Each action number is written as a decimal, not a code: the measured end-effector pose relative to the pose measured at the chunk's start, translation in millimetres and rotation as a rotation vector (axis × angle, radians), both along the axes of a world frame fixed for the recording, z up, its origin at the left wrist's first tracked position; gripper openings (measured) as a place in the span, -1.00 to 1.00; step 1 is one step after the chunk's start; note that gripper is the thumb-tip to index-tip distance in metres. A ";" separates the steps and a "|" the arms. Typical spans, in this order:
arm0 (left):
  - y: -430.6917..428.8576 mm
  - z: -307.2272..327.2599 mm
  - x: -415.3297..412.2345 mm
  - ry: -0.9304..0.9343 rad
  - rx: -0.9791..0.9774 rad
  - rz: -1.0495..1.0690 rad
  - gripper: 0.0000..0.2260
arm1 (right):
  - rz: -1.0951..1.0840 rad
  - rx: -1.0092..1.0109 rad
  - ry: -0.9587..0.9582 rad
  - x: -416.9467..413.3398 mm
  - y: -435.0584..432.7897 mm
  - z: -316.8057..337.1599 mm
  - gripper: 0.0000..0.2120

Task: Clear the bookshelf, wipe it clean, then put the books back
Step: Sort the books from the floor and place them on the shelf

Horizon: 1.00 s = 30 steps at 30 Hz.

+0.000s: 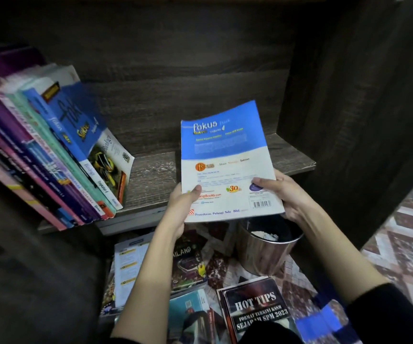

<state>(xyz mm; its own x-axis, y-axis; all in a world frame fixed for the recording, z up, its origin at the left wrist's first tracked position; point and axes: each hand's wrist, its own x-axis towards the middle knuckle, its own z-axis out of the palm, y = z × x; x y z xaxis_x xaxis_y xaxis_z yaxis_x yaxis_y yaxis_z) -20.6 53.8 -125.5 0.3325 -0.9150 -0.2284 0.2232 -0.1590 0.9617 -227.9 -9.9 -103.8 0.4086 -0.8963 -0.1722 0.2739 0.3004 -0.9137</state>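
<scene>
I hold a blue and white "fokus" book (pixel 227 160) upright in front of the dark wooden bookshelf (pixel 290 155), its back cover facing me. My left hand (pixel 182 207) grips its lower left edge, thumb on the cover. My right hand (pixel 287 194) grips the lower right corner, thumb on the cover. A row of several books (pixel 51 150) leans to the left on the shelf's left half, with a blue "fokus" Biology book (pixel 93 145) at its right end. The shelf board is bare to the right of that row.
On the patterned floor below lie several loose books, among them a dark "HOT TIPS" book (pixel 257 311) and a white open booklet (pixel 128 266). A shiny metal bin (pixel 265 254) with crumpled white paper stands under the held book. The shelf's dark side panel (pixel 349 120) rises at right.
</scene>
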 end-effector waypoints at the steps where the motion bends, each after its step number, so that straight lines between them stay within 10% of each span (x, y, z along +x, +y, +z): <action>1: 0.3 3.6 3.3 -0.029 -0.033 0.049 -0.89 | -0.010 -0.051 -0.015 5.5 3.6 6.8 -0.71; 7: 18.2 44.5 25.8 -0.494 -0.407 0.572 -0.58 | -0.136 -0.454 0.086 49.5 28.8 36.3 -0.77; 12: 42.0 106.2 42.8 -0.746 -0.663 0.540 -0.41 | -0.262 -0.778 0.182 115.2 54.2 33.4 -0.71; 16: 50.6 146.0 62.3 -0.989 -0.649 0.414 -0.11 | -0.323 -0.824 0.160 181.4 84.3 17.8 -0.53; 30: 90.8 125.9 141.4 -1.538 -0.255 0.532 -0.04 | -0.035 -0.965 0.351 259.6 101.2 -18.3 -0.27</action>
<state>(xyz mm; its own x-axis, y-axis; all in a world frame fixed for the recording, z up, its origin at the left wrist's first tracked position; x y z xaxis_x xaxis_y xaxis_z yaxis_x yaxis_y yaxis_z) 120.8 144.5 0.4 0.3605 -0.5912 0.7215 -0.9319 -0.1943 0.3063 31.7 91.3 -122.1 0.4452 -0.7266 0.5232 -0.0609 -0.6076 -0.7919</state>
